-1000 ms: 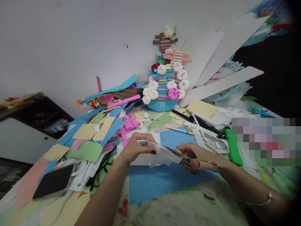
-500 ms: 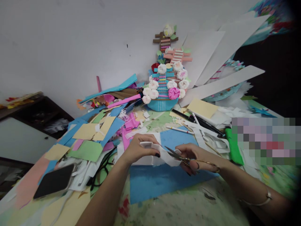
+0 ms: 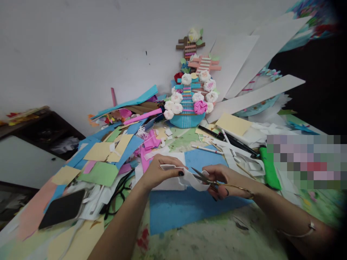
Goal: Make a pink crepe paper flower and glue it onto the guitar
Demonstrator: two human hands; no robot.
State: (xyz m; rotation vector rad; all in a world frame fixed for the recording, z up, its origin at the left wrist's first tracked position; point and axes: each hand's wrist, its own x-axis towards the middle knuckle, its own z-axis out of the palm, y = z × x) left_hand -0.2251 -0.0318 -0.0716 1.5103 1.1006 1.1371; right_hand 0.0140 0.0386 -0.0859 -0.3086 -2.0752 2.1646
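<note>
My left hand (image 3: 164, 169) pinches a folded strip of white paper (image 3: 192, 180) between thumb and fingers. The strip's free end curls to the right, towards my right hand (image 3: 221, 179). In that hand is a pair of scissors (image 3: 202, 177), its blades pointing left and lying at the strip's edge. Whether the blades have the paper between them I cannot tell. Beneath both hands lies a blue sheet (image 3: 189, 211), with a flat white piece of paper (image 3: 168, 185) on it.
Paper scraps, a green sheet (image 3: 99, 173) and a phone (image 3: 63, 209) lie to the left. Flower-decked paper instruments (image 3: 187, 121) stand against the wall. Pens (image 3: 211, 133), a white-and-coloured pencil (image 3: 207, 149) and a green roll (image 3: 269, 168) are on the right.
The white strip has shifted slightly in my left fingers and its free end now hangs in a rounder curve. Both hands stay nearly in place.
</note>
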